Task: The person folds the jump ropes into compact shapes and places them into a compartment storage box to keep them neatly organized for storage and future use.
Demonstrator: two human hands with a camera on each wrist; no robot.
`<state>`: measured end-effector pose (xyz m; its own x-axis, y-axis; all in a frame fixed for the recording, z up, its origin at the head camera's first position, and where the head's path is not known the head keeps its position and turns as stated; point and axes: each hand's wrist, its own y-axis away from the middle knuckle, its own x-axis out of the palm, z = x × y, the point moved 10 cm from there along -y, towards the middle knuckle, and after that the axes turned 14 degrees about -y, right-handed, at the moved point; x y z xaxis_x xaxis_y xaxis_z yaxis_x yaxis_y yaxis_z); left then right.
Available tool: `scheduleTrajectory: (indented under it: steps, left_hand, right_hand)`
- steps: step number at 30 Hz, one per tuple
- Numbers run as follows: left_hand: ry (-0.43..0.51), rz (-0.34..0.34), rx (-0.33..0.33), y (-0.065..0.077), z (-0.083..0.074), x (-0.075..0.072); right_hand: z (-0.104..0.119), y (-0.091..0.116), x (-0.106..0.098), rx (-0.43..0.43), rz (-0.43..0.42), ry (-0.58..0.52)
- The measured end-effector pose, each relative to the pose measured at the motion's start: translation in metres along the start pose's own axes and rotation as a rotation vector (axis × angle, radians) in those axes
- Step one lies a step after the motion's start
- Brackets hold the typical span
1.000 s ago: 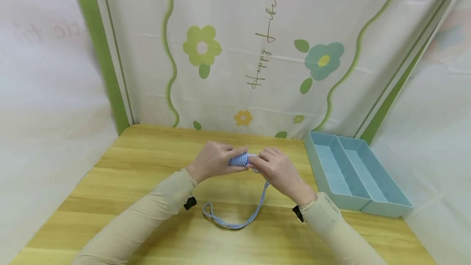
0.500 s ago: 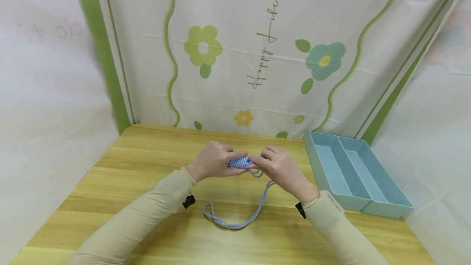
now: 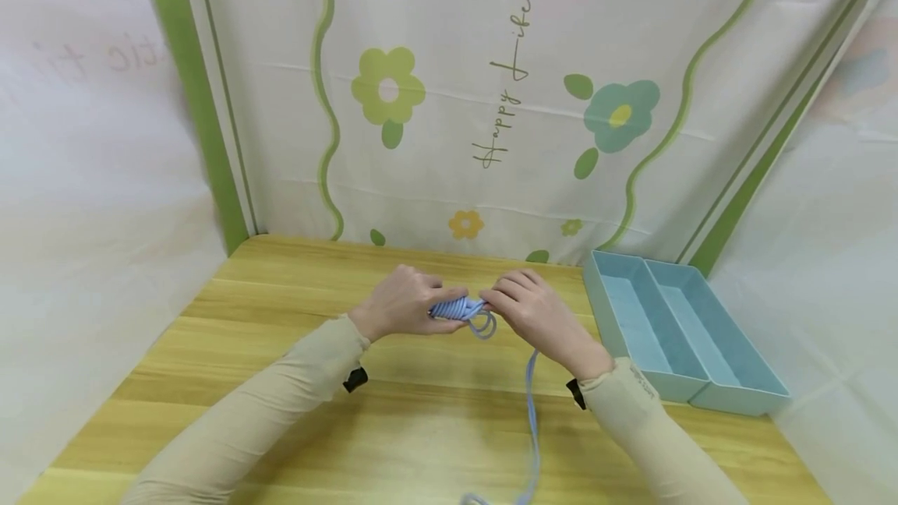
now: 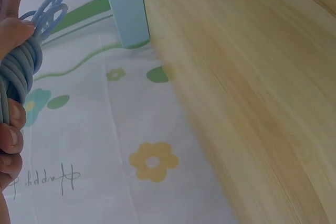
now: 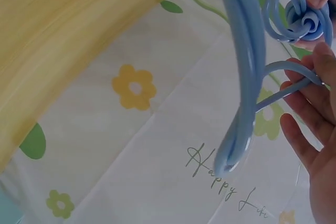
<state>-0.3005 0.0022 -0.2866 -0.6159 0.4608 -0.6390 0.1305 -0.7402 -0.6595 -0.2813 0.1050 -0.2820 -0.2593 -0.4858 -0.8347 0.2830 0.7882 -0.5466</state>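
Fingers of the left hand (image 3: pixel 403 306) curl round a coiled bundle of smooth light-blue cord (image 3: pixel 449 309), which I see held above the yellowish wood-grain table (image 3: pixel 421 419). I have the right hand (image 3: pixel 543 319) pinching cord between thumb and finger, near the bundle; small loops (image 5: pixel 268 19) dangle between, and a doubled length (image 5: pixel 244 35) trails downward.

The cord (image 5: pixel 250 61) looks smooth and glossy, the tabletop (image 3: pixel 421 419) wood-grained, the tray (image 3: pixel 634 326) matt plastic.

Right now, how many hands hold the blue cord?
2: the left hand grips the wound bundle; beside it, the right hand pinches the loose strands.
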Motion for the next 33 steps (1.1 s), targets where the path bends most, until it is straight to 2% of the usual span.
scheduleTrajectory:
  steps: [10, 19, 27, 33]
  left_hand:
    - [-0.064, 0.002, 0.011, 0.003, -0.002, 0.005]
    - [-0.031, -0.048, 0.007, 0.005, -0.002, -0.003]
    - [-0.042, -0.062, 0.033, 0.008, -0.004, -0.008]
    - [-0.033, -0.064, 0.046, 0.011, -0.008, -0.008]
  right_hand:
    - [-0.005, -0.003, 0.011, 0.015, -0.004, 0.001]
    - [-0.004, -0.007, 0.016, 0.012, 0.013, 0.012]
    - [-0.002, -0.011, 0.026, 0.033, 0.095, 0.007]
    - [-0.001, -0.009, 0.03, 0.06, 0.128, -0.055]
